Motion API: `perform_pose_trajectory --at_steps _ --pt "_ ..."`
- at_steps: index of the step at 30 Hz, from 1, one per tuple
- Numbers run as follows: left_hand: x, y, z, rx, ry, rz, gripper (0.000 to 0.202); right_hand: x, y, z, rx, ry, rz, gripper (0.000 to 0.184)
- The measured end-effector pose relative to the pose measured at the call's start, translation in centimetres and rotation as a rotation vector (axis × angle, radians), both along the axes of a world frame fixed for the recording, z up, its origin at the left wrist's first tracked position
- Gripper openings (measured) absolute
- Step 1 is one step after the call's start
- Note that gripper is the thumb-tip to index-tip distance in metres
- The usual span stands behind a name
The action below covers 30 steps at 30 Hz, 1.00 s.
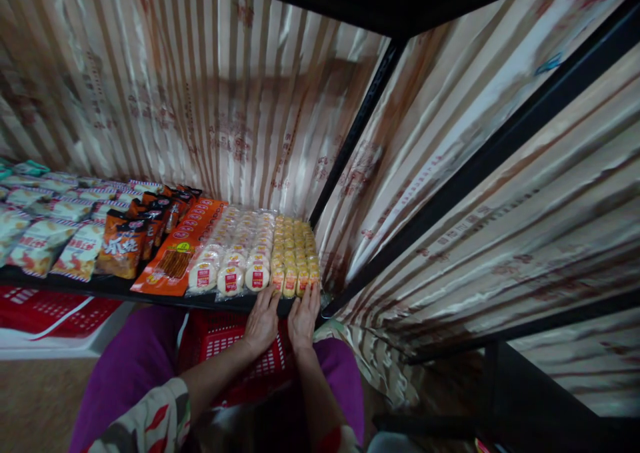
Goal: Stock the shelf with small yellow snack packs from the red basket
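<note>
My left hand [262, 321] reaches up to the shelf, its fingers stretched out against the front of the yellow packaged cakes [295, 253]. Beside it, my right hand [303, 320] lies with straight fingers against the front right corner of the same yellow packs. Neither hand is wrapped round anything. Rows of white round packaged cakes [257, 273] in clear wrappers lie just left of the yellow ones. Further left is a flat orange snack bag [175, 253].
Brown-orange snack bags [123, 243] and white snack bags [80, 250] fill the left of the black shelf [210, 301]. A red basket [225, 346] stands below, between my knees. Black shelf posts [357, 130] and a striped curtain [240, 106] bound the back and right.
</note>
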State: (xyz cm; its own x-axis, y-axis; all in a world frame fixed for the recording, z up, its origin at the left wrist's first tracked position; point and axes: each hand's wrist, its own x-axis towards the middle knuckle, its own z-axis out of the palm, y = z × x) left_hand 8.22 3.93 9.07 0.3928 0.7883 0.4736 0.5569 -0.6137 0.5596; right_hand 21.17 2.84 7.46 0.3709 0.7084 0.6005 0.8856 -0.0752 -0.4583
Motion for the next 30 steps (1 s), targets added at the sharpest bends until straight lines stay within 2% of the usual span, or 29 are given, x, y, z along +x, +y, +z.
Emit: perform_pose_trajectory --at_steps 7,12,18,30 --pt "0.2 0.4 0.0 -0.013 -0.092 0.077 0.061 -0.2 0.1 0.2 0.017 -0.006 -0.008 0.052" --pt "1.2 1.8 -0.2 -0.115 -0.18 0.13 0.058 -0.1 0.1 0.2 0.022 -0.019 -0.005 0.052" --pt "2.3 3.7 0.3 -0.166 -0.3 0.168 0.059 0.0 0.4 -0.2 0.049 -0.035 -0.005 0.053" --pt "3.4 4.5 0.3 -0.176 -0.316 0.185 0.057 -0.2 0.3 -0.1 0.026 -0.047 -0.016 0.055"
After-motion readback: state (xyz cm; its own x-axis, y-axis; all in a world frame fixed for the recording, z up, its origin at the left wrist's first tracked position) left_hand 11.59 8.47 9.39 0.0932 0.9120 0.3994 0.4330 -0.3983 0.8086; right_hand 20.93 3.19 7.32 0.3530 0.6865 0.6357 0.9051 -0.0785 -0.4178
